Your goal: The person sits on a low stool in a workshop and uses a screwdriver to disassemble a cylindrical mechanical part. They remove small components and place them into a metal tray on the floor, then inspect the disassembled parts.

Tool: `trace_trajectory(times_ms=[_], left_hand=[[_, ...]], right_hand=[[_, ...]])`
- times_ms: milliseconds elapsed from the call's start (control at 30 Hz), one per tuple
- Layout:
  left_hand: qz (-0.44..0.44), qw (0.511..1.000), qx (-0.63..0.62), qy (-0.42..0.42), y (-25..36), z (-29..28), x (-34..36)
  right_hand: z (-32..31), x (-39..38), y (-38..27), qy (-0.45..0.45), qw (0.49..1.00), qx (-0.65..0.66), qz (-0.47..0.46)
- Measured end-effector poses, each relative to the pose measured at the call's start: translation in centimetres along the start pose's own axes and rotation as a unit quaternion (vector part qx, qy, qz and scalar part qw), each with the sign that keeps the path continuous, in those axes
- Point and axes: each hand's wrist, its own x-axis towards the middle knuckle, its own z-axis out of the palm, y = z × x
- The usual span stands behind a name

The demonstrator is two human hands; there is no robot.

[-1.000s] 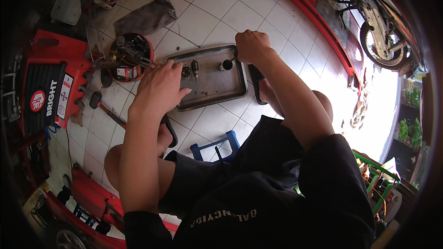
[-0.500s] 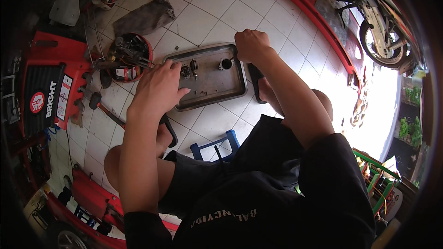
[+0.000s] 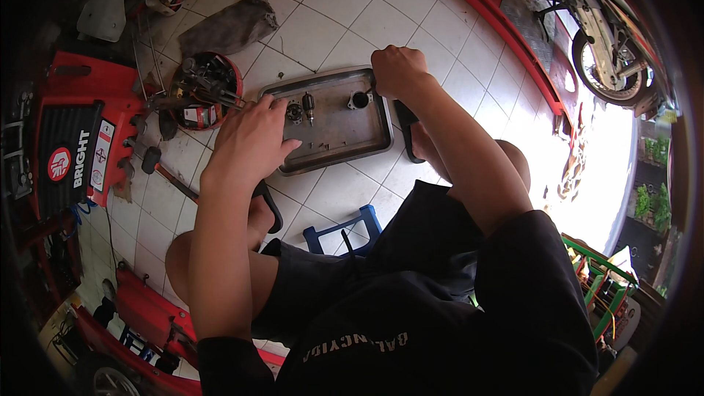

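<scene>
A shallow grey metal tray (image 3: 337, 158) lies on the floor in front of me. My left hand (image 3: 251, 130) is over its left rim, fingers stretched forward and thumb spread apart; its fingertips are beside a round metal end plate (image 3: 295, 111). Right of that plate stands a small motor armature (image 3: 308, 108) with a shaft. Toward the tray's right side sits a short hollow metal housing (image 3: 358, 100). Several tiny screws (image 3: 325, 147) lie near the front. At the far right corner my right hand (image 3: 400, 72) is closed in a fist; what it grips is hidden.
A red round tub (image 3: 229, 73) full of tools and parts stands left of the tray, with a hammer (image 3: 152, 161) nearby. A grey rag (image 3: 233, 26) lies beyond. A blue stool (image 3: 314, 240) is between my legs. A red ramp (image 3: 524, 77) and motorcycle (image 3: 612, 66) are at right.
</scene>
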Motion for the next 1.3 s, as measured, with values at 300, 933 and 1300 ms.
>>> trace_trajectory(times_ms=[300,933,1300], left_hand=[[0.009,1.000,0.001,0.010,-0.29,0.39,0.07],[0.003,1.000,0.008,0.003,-0.18,0.26,-0.11],[-0.008,1.000,0.006,-0.011,-0.49,0.29,-0.30]], right_hand=[[0.19,0.03,0.07,0.007,1.000,0.000,0.003],[0.33,0.07,0.02,0.004,1.000,-0.004,0.002],[0.29,0.10,-0.23,-0.001,1.000,-0.012,0.005]])
